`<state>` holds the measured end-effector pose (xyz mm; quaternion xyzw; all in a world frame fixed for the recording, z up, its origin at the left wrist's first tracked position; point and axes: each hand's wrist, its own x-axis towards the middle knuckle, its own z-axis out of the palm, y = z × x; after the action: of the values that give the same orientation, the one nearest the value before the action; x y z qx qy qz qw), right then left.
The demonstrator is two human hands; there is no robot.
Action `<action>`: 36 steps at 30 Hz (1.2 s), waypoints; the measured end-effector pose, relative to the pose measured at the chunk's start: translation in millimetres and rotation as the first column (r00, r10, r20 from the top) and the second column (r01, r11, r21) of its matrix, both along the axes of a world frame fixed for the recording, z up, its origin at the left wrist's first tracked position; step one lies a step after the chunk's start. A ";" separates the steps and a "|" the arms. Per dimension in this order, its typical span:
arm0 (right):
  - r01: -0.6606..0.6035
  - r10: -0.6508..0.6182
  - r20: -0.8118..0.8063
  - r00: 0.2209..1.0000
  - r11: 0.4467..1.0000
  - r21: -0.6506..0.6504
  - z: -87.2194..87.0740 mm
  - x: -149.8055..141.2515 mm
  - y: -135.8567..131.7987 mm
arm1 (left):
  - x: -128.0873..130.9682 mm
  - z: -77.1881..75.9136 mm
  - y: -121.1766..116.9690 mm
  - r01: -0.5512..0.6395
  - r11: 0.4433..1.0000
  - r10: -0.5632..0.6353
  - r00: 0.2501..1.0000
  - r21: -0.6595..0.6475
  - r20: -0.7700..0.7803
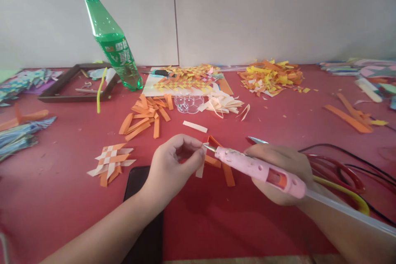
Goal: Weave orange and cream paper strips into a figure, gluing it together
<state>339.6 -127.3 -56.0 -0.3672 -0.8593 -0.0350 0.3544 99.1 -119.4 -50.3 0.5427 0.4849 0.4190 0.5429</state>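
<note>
My left hand (175,163) is closed, thumb and fingertips pinching a cream paper strip (199,170). Folded orange paper strips (227,173) hang beside it, joined or overlapping. In my right hand (278,169) is a pink hot glue gun (247,165) with a clear glue stick (346,207) out of its back end. The metal nozzle meets the strip at my left fingertips. A scissor blade (257,140) juts out past my right hand, and red and yellow handles (355,198) show behind the wrist; whether I grip the scissors is hidden.
A woven orange-and-cream piece (111,161) lies left, near a black phone-like slab (144,214). Orange strips (148,115), cream strips (224,103) and a clear flower-shaped palette (189,104) are ahead. Behind stand a green bottle (114,45), a dark frame (74,99) and yellow scraps (270,76).
</note>
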 end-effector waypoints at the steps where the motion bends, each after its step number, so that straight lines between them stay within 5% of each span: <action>1: 0.001 -0.001 -0.001 1.000 1.000 0.005 0.0 -0.2 0.2 | 0.1 0.0 -0.1 -0.002 1.000 0.002 1.000 -0.003 0.003; 36: 0.007 -0.007 -0.015 1.000 1.000 0.003 -1.0 0.6 -0.9 | -0.2 1.3 -2.5 -0.003 1.000 0.003 1.000 0.005 0.016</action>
<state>340.2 -128.1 -57.0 -0.3699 -0.8552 -0.0348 0.3613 98.9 -121.8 -49.1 0.5400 0.4804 0.4251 0.5449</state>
